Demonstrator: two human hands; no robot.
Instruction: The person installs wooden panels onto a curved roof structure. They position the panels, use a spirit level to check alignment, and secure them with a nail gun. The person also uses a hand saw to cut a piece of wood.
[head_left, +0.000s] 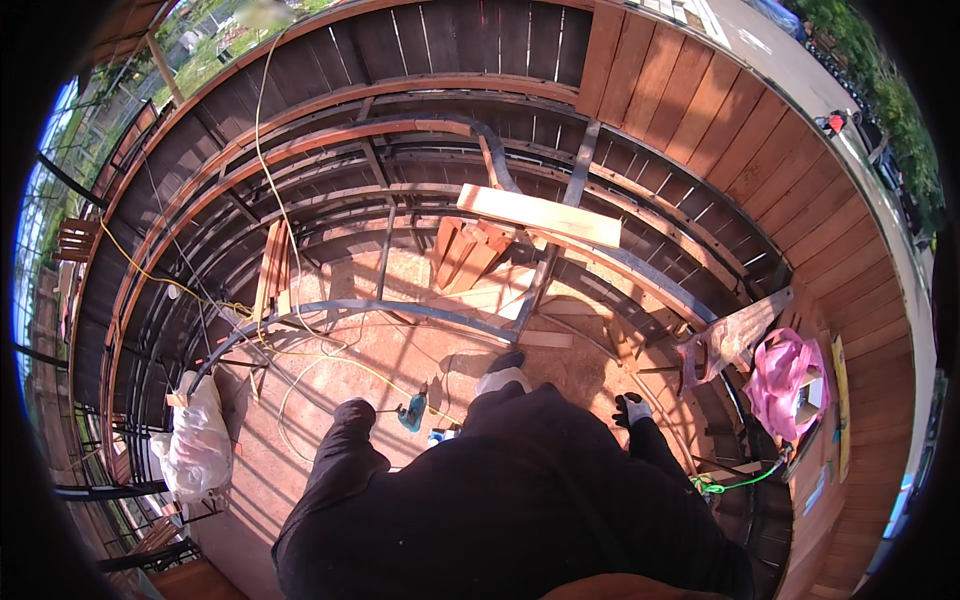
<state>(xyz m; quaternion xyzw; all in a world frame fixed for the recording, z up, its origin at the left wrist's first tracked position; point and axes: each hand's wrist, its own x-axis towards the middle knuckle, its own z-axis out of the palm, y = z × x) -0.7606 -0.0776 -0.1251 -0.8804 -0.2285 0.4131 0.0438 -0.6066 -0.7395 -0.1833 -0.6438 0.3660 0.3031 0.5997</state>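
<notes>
My right hand (632, 408), in a white and black glove, is held out beside my body above the floor. Its fingers look spread and nothing shows in them. My left hand cannot be made out; dark clothing fills the lower middle. A teal power drill (411, 412) lies on the floor left of my body, its bit toward the left. Close by it is a small blue and white object (437, 437), partly covered by my clothing. Ahead of me a pale wooden board (540, 215) rests across the dark curved metal frame (400, 308).
Several reddish boards (468, 255) lean ahead. A white sack (195, 445) stands at left, a pink plastic bag (785, 385) at right near a green cord (740, 485). A yellow cable (385, 382) crosses the floor. Plank walls (690, 95) and metal rails curve around me.
</notes>
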